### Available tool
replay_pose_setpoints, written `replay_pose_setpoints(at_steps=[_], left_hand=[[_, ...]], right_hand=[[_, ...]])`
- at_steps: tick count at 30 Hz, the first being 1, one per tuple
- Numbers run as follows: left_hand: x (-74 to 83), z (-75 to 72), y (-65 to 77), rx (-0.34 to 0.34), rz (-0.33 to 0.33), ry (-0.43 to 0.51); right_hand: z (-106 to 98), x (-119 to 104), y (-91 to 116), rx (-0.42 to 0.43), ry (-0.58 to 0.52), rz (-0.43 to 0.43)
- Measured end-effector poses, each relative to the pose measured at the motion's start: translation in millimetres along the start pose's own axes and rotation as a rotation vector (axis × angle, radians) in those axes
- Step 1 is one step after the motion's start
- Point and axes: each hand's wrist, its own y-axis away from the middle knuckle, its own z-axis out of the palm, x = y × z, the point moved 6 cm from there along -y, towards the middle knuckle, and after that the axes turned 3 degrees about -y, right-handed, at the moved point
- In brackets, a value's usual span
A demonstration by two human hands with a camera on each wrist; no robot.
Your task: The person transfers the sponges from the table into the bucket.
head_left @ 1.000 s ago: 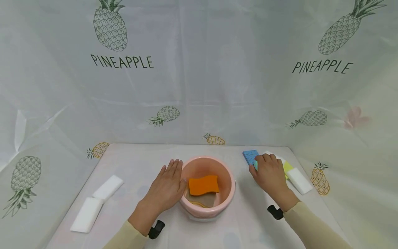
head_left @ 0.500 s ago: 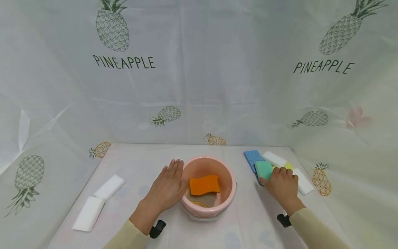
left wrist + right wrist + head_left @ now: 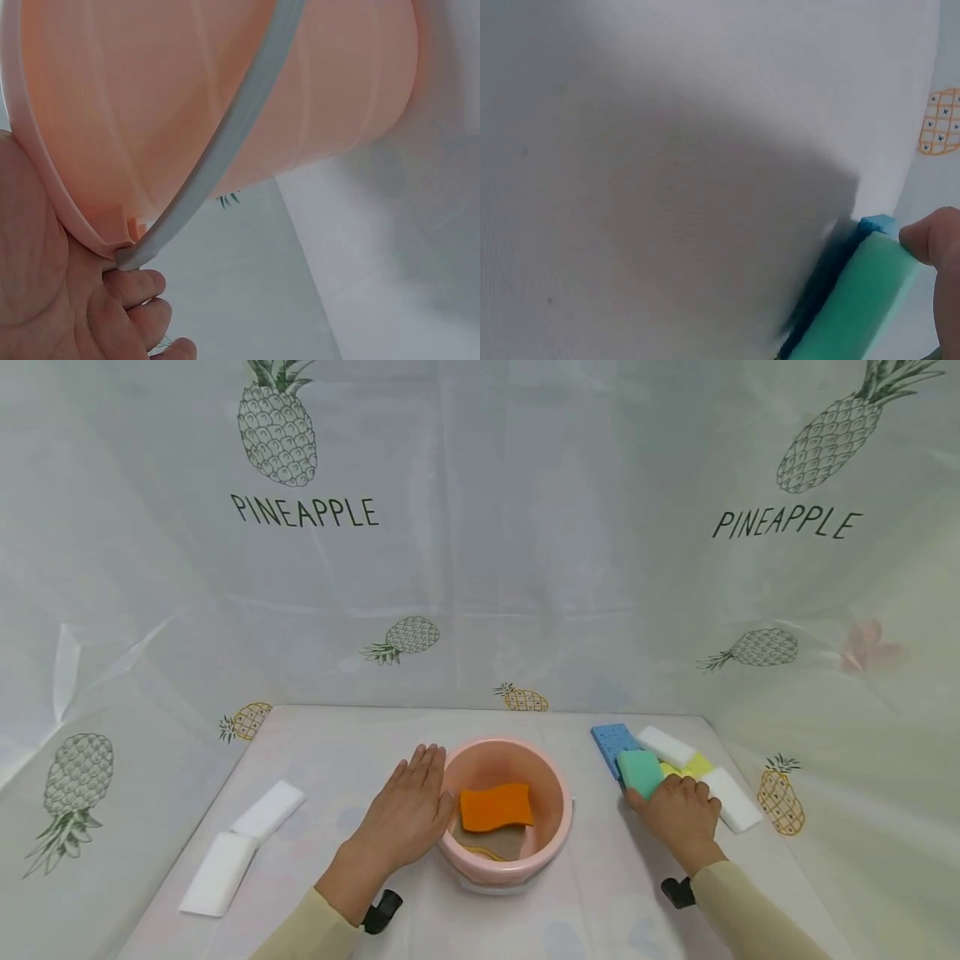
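Note:
My left hand [image 3: 405, 810] lies with straight fingers against the left rim of a pink bucket [image 3: 558, 827]. In the left wrist view the palm [image 3: 37, 300] meets the rim beside the grey handle [image 3: 225, 150]. Inside the bucket is an orange wavy sponge [image 3: 495, 807]. At the right, my right hand [image 3: 678, 818] pinches the near end of a green sponge [image 3: 640, 772], which overlaps a blue sponge [image 3: 611, 743]. The right wrist view shows the thumb [image 3: 930, 236] on the green sponge's [image 3: 855, 300] corner, with a dark layer along its side.
Right of the green sponge lie yellow sponges [image 3: 699, 766] and white sponge blocks [image 3: 666, 746], one block [image 3: 733, 799] nearer the table edge. Two more white blocks [image 3: 217, 872] lie at the left. A pineapple-print sheet [image 3: 480, 527] rises behind the table.
My right hand has drawn back toward me from over the sponges, uncovering the green sponge and the yellow ones. My left hand stays at the bucket rim.

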Motion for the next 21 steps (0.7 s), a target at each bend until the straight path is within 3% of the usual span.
replay_pose_setpoints(at_steps=[3,5,9,11,16,21], left_hand=[[1.0,0.2,-0.5,0.001,0.002,0.001],[1.3,0.3,-0.7,0.003,0.003,-0.001],[0.7,0.1,-0.5,0.0,0.006,-0.003],[0.1,-0.1,-0.3,0.006,0.012,-0.003],[-0.8,-0.3,0.0,0.02,0.02,-0.006],[-1.1,0.1,-0.3,0.005,0.004,-0.01]], right_hand=[[-9,-4,-1,0.047,-0.025,-0.02],[-20,-12,-2,0.122,-0.04,-0.066],[-56,-43,-2,0.341,-0.084,-0.237],[-76,-65,1,0.392,-0.127,-0.319],[-111,-124,10,0.311,-0.212,-0.501],[-113,-176,24,0.213,-0.11,-0.714]])
